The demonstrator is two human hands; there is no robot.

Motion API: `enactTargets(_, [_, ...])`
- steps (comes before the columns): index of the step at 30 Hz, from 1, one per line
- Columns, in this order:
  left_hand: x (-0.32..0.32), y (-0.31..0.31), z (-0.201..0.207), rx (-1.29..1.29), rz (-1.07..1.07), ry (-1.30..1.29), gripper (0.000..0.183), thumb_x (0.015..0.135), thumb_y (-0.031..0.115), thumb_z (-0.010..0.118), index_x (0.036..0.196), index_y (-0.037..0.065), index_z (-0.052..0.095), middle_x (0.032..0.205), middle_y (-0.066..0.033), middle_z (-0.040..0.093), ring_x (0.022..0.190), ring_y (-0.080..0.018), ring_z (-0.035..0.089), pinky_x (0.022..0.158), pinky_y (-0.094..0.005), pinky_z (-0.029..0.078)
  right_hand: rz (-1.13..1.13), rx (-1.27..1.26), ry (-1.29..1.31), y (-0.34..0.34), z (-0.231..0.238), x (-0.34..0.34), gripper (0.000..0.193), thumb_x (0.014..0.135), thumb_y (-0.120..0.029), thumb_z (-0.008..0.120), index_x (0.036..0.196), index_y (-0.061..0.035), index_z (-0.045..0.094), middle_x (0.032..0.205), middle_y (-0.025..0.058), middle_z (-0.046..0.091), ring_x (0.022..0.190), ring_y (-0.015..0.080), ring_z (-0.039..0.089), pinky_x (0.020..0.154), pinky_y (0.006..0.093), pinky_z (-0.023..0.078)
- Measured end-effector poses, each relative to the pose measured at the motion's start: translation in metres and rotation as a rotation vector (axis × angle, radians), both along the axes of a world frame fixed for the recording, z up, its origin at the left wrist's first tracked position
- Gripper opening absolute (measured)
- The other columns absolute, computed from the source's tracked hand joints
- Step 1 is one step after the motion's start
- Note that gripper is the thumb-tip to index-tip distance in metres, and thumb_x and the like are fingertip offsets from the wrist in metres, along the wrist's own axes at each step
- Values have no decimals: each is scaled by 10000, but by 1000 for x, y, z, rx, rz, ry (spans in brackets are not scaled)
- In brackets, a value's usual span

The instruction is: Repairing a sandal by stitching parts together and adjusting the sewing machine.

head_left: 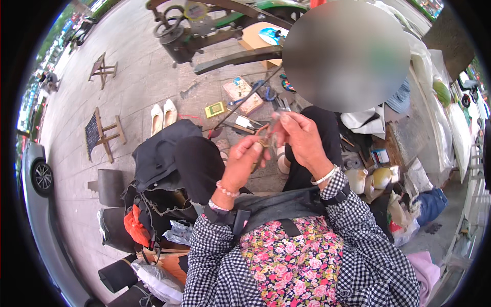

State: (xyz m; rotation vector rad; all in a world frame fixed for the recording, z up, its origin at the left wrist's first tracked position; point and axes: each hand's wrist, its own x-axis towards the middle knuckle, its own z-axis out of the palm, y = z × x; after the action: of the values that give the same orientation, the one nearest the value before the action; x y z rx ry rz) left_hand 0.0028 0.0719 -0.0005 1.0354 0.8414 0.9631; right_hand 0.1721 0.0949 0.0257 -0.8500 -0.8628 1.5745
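My left hand [244, 160] and my right hand [302, 135] are raised together over my lap, fingers pinched on a small brownish strap-like piece [265, 139]. A thin dark tool or thread [240, 110] runs up and away from the hands. What exactly sits between the fingertips is too small to tell. Both wrists wear bracelets, and checked sleeves cover my forearms. A dark bag strap [276, 204] lies across my lap over a flowered apron [291, 256].
A pair of white shoes [163, 116] lies on the paved ground, beside small boxes and hand tools [240, 94]. A black stitching machine [204, 30] stands ahead. Two folding stools [102, 134] are at left. Bags and dark cloth [153, 204] pile at my left, jars and clutter [373, 176] at right.
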Motion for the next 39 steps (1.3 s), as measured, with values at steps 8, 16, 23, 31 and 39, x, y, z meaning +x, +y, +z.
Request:
enactTargets(8, [23, -3, -35, 39, -58, -45, 204, 861, 123, 495, 1038, 27, 528, 791, -25, 577, 662, -63, 550, 559, -214, 445, 53, -68, 101, -8, -23, 26, 201, 890, -166, 491, 994, 3, 523, 654, -8, 449, 506, 64, 385, 445, 234, 345])
enactTargets(16, [22, 5, -42, 569, 154, 389, 254, 742, 59, 559, 988, -6, 550, 862, -114, 591, 878, -222, 568, 1022, -393, 274, 68, -47, 59, -8, -18, 29, 203, 889, -134, 460, 1004, 22, 520, 688, 19, 497, 489, 87, 453, 425, 243, 422])
enactTargets(23, [24, 8, -48, 641, 185, 374, 267, 722, 29, 562, 986, -3, 547, 899, -134, 590, 884, -254, 569, 1031, -394, 270, -26, 46, -156, -5, -28, 30, 185, 868, -89, 451, 952, 35, 559, 654, 35, 522, 458, 94, 505, 444, 271, 507])
enactTargets(31, [27, 4, -43, 402, 100, 296, 262, 739, 45, 574, 997, 5, 555, 854, -114, 602, 836, -207, 592, 1017, -368, 282, -132, 38, -228, 0, -36, 27, 147, 841, -69, 455, 862, 24, 567, 600, 19, 490, 404, 78, 467, 395, 234, 472])
enactTargets(39, [29, 1, -47, 678, 141, 637, 224, 745, 107, 569, 950, 17, 566, 789, -119, 586, 821, -246, 588, 999, -394, 319, -147, -16, -325, -2, -46, 27, 138, 830, -50, 445, 847, 26, 558, 585, 12, 472, 390, 72, 449, 381, 229, 453])
